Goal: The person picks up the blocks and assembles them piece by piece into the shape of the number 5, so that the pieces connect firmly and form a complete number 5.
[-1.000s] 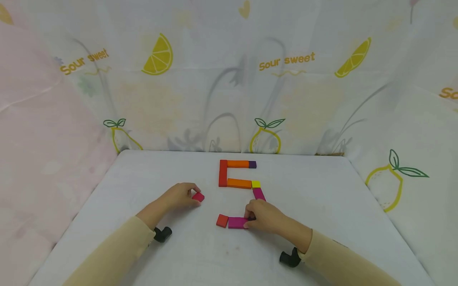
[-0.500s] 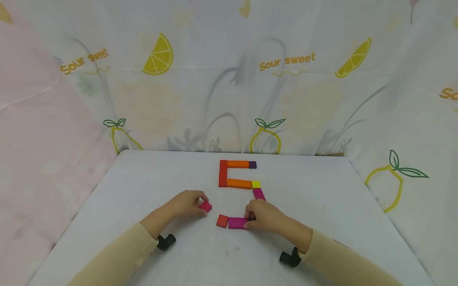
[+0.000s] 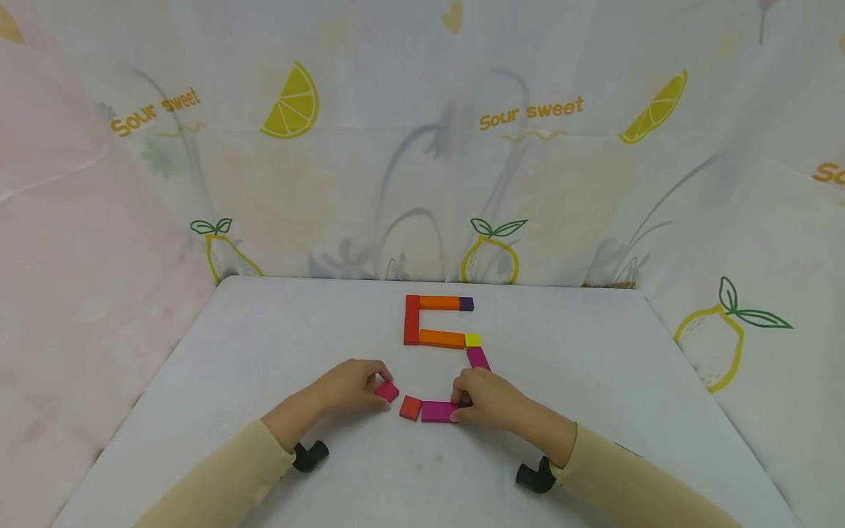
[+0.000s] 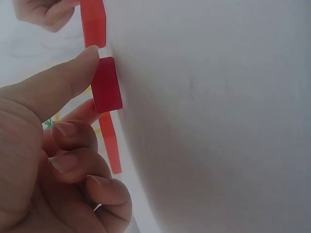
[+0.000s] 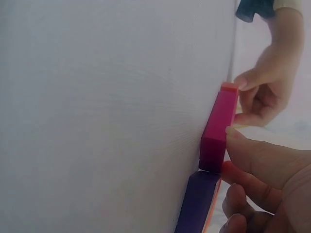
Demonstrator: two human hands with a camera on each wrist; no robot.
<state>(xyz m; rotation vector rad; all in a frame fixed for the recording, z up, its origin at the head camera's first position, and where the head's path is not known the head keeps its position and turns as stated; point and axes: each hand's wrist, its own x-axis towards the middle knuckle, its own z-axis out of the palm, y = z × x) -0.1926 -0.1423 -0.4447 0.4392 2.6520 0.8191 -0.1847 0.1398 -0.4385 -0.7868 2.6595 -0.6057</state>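
Observation:
In the head view my left hand [image 3: 350,385] pinches a small crimson block [image 3: 386,391] between thumb and fingers, just left of an orange-red block [image 3: 410,408]. The left wrist view shows the thumb on one edge of that crimson block [image 4: 107,86]. My right hand [image 3: 491,400] holds the right end of a magenta block [image 3: 437,411], which lies beside the orange-red one. A dark purple block [image 5: 197,201] meets the magenta block's near end in the right wrist view; from the head it is mostly hidden under the right hand. Behind that hand, a second magenta block [image 3: 477,358] slants.
Farther back, a long red block [image 3: 412,320] joins two orange blocks, the rear one [image 3: 439,303] ending in a small purple block [image 3: 466,303], the front one [image 3: 441,339] in a yellow block [image 3: 472,340]. All lie on a white table [image 3: 594,352] before a lemon-print cloth [image 3: 370,183].
My left hand has carried the crimson block right and toward me, close to the orange-red block. The right hand and the laid blocks have stayed where they were.

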